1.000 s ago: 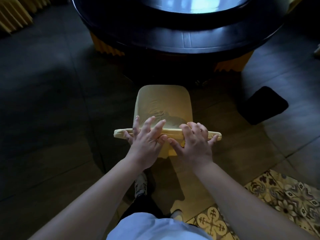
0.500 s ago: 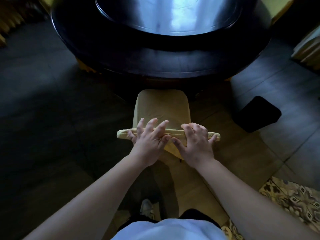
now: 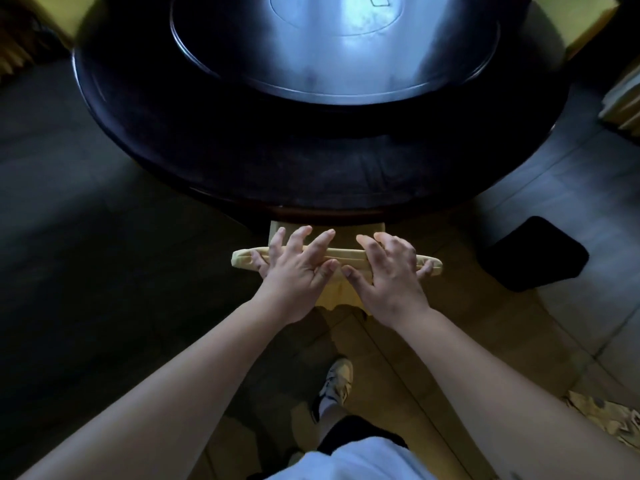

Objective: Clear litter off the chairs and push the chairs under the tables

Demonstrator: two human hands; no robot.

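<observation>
A chair with a yellow cloth cover stands right in front of me; its top rail (image 3: 346,255) runs across between my hands. Nearly all of the seat is hidden under the rim of the dark round table (image 3: 311,161); only a strip of it shows beyond my fingers. My left hand (image 3: 294,268) lies on the rail's left half with its fingers spread and fairly straight over the top. My right hand (image 3: 388,271) is on the right half, fingers curled over the rail. I see no litter on the visible part of the chair.
A round glass turntable (image 3: 332,46) sits on the table. A black mat (image 3: 530,254) lies on the floor to the right and a patterned rug (image 3: 606,420) at lower right. More yellow-covered chairs (image 3: 575,26) ring the table's far side. My shoe (image 3: 334,386) is behind the chair.
The chair has slid forward under the table with both hands on its rail. Most of the seat showed a second ago; now the table rim covers it. I have stepped closer.
</observation>
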